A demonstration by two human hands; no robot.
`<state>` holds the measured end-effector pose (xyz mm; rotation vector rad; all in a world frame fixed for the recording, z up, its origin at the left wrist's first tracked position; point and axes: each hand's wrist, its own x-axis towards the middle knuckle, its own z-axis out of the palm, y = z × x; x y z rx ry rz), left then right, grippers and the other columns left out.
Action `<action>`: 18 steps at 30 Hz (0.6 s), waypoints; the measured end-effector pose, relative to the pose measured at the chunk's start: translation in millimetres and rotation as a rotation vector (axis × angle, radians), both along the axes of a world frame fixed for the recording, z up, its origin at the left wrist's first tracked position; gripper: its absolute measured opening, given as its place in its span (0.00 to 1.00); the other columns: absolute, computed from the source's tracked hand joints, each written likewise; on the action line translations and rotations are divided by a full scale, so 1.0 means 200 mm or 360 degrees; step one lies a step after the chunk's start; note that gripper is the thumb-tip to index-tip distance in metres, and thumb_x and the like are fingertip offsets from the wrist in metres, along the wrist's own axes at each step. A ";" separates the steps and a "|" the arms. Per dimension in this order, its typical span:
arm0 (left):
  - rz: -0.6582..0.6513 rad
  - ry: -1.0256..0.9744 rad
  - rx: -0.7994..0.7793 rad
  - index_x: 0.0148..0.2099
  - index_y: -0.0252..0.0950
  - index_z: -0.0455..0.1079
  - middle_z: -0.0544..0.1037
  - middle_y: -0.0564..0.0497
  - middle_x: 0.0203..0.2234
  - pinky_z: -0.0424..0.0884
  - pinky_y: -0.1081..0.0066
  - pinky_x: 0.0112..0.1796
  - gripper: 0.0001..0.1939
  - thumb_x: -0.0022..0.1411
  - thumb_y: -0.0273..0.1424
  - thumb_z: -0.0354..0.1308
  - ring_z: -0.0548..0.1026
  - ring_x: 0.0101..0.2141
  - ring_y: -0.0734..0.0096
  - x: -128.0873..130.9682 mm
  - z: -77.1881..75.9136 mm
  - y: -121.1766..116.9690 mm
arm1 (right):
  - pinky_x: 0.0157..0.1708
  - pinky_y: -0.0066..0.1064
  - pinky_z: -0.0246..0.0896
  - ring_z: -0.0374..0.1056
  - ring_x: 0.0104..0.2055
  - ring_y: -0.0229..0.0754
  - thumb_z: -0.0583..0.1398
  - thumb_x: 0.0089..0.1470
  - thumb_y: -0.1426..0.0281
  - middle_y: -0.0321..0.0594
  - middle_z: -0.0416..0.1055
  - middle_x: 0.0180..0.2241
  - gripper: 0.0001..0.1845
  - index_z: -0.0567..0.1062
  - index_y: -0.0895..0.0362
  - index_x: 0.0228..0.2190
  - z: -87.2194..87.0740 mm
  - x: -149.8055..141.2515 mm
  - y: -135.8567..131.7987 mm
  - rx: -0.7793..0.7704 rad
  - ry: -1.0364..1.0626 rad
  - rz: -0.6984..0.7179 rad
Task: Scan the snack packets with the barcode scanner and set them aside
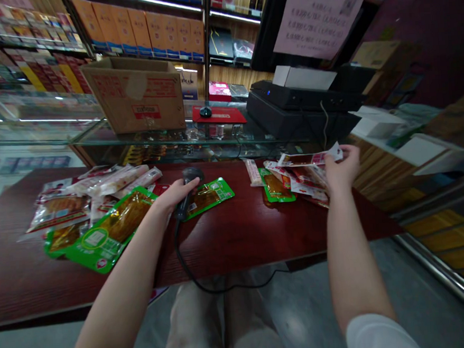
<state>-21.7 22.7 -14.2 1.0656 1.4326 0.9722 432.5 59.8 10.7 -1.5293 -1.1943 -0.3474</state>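
Note:
My left hand grips a black corded handheld barcode scanner, its head above a green-edged snack packet on the dark red wooden counter. A large green-and-yellow packet lies just left of that hand, at the edge of a heap of sealed snack packets. My right hand is lifted and pinches a flat red-and-white snack packet. Below it lie more red-and-white packets and a green packet, partly covered.
The scanner's black cable hangs over the counter's front edge. Behind stand a glass display case, a cardboard box, a black printer or till and stocked shelves. My knees show below the counter.

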 end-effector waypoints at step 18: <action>-0.0128 -0.0629 0.0082 0.40 0.32 0.70 0.77 0.51 0.23 0.71 0.77 0.21 0.17 0.63 0.42 0.64 0.72 0.18 0.77 0.04 0.13 -0.08 | 0.52 0.50 0.62 0.68 0.51 0.61 0.60 0.58 0.54 0.58 0.72 0.49 0.24 0.73 0.60 0.47 -0.23 -0.91 -0.16 -0.1137 -0.0608 0.0619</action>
